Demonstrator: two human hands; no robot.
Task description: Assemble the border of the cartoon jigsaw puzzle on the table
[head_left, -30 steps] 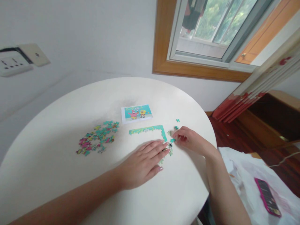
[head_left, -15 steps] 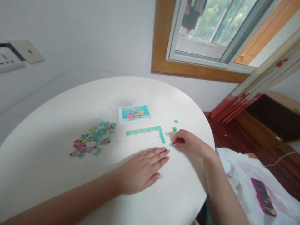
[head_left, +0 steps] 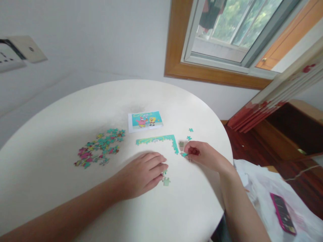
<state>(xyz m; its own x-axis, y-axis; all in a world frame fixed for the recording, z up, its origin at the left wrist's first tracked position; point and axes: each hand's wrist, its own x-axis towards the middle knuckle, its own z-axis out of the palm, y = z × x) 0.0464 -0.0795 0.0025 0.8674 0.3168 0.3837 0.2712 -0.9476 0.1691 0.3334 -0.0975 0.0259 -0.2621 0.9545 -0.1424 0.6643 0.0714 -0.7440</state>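
My right hand (head_left: 203,154) pinches a teal jigsaw piece (head_left: 184,155) between thumb and fingers, just off the lower end of the joined puzzle border (head_left: 175,144). That border is an L shape, with a top strip and a short right side. Beside it, a blurred greenish piece (head_left: 181,144) lies close to my right fingertips. My left hand (head_left: 146,173) rests palm down below the border, fingers slightly bent and holding nothing that I can see. Pale green pieces (head_left: 166,181) lie at its fingertips, partly covered by them.
A reference picture card (head_left: 146,120) lies above the border. Loose puzzle pieces (head_left: 103,145) form a pile on the left of the round white table (head_left: 106,101). Two teal pieces (head_left: 189,138) sit at the right. A pink-edged phone (head_left: 283,213) lies on white plastic beside the table.
My left hand has drawn back leftward and its fingers have bent, uncovering pale green pieces. The right hand's teal piece has shifted slightly left, closer to the border's lower end.
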